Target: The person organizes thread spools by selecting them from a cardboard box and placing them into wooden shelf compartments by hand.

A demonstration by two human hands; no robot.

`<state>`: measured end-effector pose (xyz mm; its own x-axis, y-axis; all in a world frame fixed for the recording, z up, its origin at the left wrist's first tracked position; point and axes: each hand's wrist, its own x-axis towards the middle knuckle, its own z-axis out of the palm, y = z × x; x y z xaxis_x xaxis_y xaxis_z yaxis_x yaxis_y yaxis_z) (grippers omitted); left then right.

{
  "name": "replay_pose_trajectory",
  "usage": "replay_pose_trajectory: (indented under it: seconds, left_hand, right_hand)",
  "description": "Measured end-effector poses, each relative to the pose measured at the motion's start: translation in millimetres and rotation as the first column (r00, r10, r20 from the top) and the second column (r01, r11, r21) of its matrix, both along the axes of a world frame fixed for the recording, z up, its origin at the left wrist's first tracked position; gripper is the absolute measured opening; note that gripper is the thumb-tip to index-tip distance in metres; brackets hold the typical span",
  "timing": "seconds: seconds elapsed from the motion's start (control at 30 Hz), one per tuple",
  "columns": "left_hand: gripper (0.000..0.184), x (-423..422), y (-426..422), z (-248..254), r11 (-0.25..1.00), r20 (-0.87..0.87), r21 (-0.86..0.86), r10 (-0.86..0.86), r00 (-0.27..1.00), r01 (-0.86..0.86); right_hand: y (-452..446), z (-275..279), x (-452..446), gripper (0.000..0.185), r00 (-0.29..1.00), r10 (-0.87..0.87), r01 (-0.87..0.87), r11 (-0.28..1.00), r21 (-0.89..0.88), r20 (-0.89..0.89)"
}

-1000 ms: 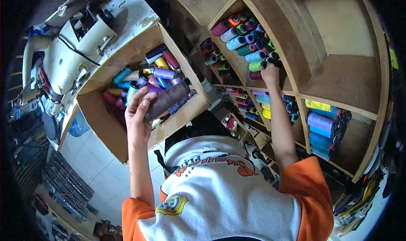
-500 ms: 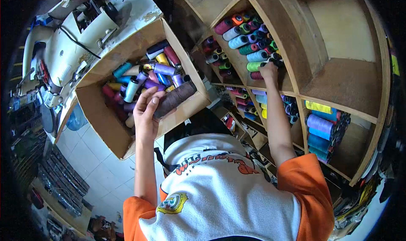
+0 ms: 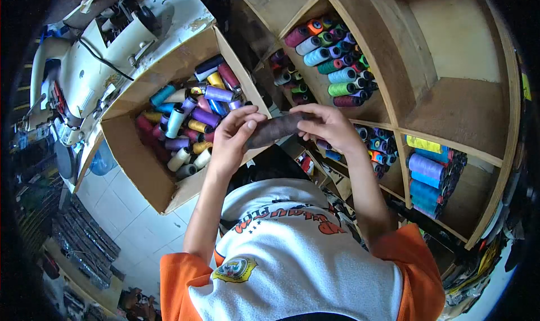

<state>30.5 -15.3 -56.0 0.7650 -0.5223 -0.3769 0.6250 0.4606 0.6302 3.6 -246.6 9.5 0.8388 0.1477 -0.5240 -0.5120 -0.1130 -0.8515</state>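
A person in a white shirt [image 3: 304, 253] with orange sleeves [image 3: 413, 270] holds a dark brown spool [image 3: 275, 131] of thread in both hands, at the right corner of a cardboard box [image 3: 130, 160]. The left hand [image 3: 232, 134] has thumb and fingers closed around one end. The right hand [image 3: 331, 125], among the shelf spools right of the box half a second ago, now grips the other end between thumb and bent fingers. The brown spool, held over the box by the left hand alone in the earlier frames, has shifted right and slopes less steeply. Cream spools [image 3: 179, 159] in the box's near corner, hidden or partly covered before, now show.

Inside the box's plain brown walls, purple, blue, yellow and red spools [image 3: 217, 93] lie jumbled, smooth and cylindrical. Right of the box stands a wooden shelf [image 3: 450, 104] with scuffed, straight-edged boards, where more spools [image 3: 342, 75] lie stacked on their sides, their ends facing out. Beyond the box's upper left side, a white metal sewing machine [image 3: 102, 56] with a black cable [image 3: 105, 68] sits at a pale tabletop [image 3: 183, 9] worn along its edge. Below and left of the box spreads a floor [image 3: 135, 211] of light, square tiles.
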Motion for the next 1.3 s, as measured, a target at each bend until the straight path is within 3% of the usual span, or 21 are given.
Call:
replay_pose_trajectory:
  seconds: [0.07, 0.13, 0.2, 0.27, 0.37, 0.43, 0.5, 0.63, 0.7, 0.73, 0.77, 0.87, 0.97, 1.1, 1.2, 1.23, 1.27, 1.3]
  left_hand:
    - [0.035, 3.2, -9.6, 8.8, 0.999, -0.122, -0.050, 0.001, 0.992, -0.007]
    - [0.037, 5.3, -8.5, 7.7, 0.995, -0.067, 0.096, 0.000, 0.998, 0.006]
    - [0.038, 5.2, -2.5, -1.9, 0.969, 0.029, 0.248, 0.018, 0.999, -0.024]
    - [0.041, 4.8, 12.9, -28.0, 0.931, 0.049, 0.359, 0.052, 0.997, -0.066]
    - [0.036, 7.7, 46.0, -65.6, 0.855, 0.064, 0.505, 0.098, 0.993, -0.117]
    - [0.030, 10.6, 77.1, -109.2, 0.712, 0.154, 0.682, 0.087, 0.984, -0.169]
    - [0.034, 16.2, 108.1, -123.7, 0.449, 0.224, 0.874, -0.034, 0.974, -0.186]
    - [0.041, 27.5, 167.6, -178.7, -0.076, 0.176, 0.975, -0.304, 0.936, -0.208]
    - [0.055, 30.4, 191.5, -220.2, -0.151, 0.147, 0.962, -0.414, 0.898, -0.228]
    - [0.058, 39.1, 182.2, -207.8, -0.207, 0.099, 0.962, -0.352, 0.931, -0.181]
    - [0.060, 43.0, 184.5, -213.8, -0.200, 0.140, 0.951, -0.405, 0.904, -0.237]
    - [0.050, 58.4, 170.0, -212.4, -0.355, 0.127, 0.866, -0.524, 0.842, -0.352]
    - [0.038, 71.0, 169.0, -225.5, -0.403, 0.017, 0.869, -0.555, 0.832, -0.286]
    - [0.033, 75.7, 164.3, -216.4, -0.344, 0.033, 0.912, -0.482, 0.876, -0.223]
    - [0.046, 67.6, 161.8, -207.1, -0.030, 0.339, 0.912, -0.503, 0.795, -0.408]
    - [0.052, 65.2, 145.5, -176.5, 0.311, 0.271, 0.931, -0.235, 0.933, -0.192]
    - [0.058, 65.9, 127.3, -130.9, 0.650, 0.064, 0.759, -0.019, 0.998, -0.036]
    - [0.058, 58.2, 108.2, -98.4, 0.855, 0.017, 0.511, 0.093, 0.996, -0.088]
  right_hand:
    - [-12.3, 0.4, -3.1, 0.035, 0.993, -0.115, 0.116, 0.992, -0.041, 0.026]
    - [-48.2, -13.2, -2.6, 0.036, 0.978, -0.154, 0.193, 0.926, -0.325, 0.141]
    - [-101.6, -58.7, 0.8, 0.045, 0.954, -0.130, 0.286, 0.657, -0.697, 0.269]
    - [-126.9, -86.7, 14.0, 0.043, 0.955, -0.070, 0.291, 0.418, -0.861, 0.289]
    - [-123.3, -105.4, 43.1, 0.042, 0.989, -0.053, 0.146, 0.177, -0.973, 0.138]
    - [-123.3, -119.0, 49.4, 0.040, 0.987, -0.120, 0.125, 0.151, -0.981, 0.107]
    - [-128.1, -134.9, 51.9, 0.041, 0.987, -0.103, 0.135, 0.117, -0.984, 0.123]
    - [-122.5, -127.4, 58.1, 0.043, 0.993, -0.115, 0.017, 0.077, -0.997, 0.008]
    - [-115.6, -117.1, 53.8, 0.045, 0.995, 0.010, 0.099, 0.059, -0.993, 0.099]
    - [-116.1, -117.0, 52.4, 0.047, 0.977, 0.093, 0.188, 0.038, -0.981, 0.191]
    - [-108.7, -110.3, 52.2, 0.047, 0.970, 0.099, 0.218, 0.050, -0.975, 0.222]
    - [-104.2, -108.7, 43.0, 0.046, 0.923, 0.180, 0.331, 0.084, -0.940, 0.341]
    - [-89.0, -100.9, 38.9, 0.045, 0.954, 0.083, 0.273, 0.150, -0.950, 0.287]
    - [-62.5, -89.3, 33.7, 0.040, 0.948, 0.019, 0.300, 0.273, -0.914, 0.317]
    - [-2.2, -70.0, 36.8, 0.029, 0.946, -0.077, 0.285, 0.662, -0.693, 0.316]
    - [14.1, -71.6, 33.7, 0.030, 0.920, 0.076, 0.201, 0.751, -0.630, 0.384]
    - [27.7, -73.4, 30.6, 0.040, 0.893, 0.188, 0.084, 0.822, -0.563, 0.408]
    - [49.7, -60.1, 31.8, 0.051, 0.949, 0.119, -0.001, 0.927, -0.376, 0.291]
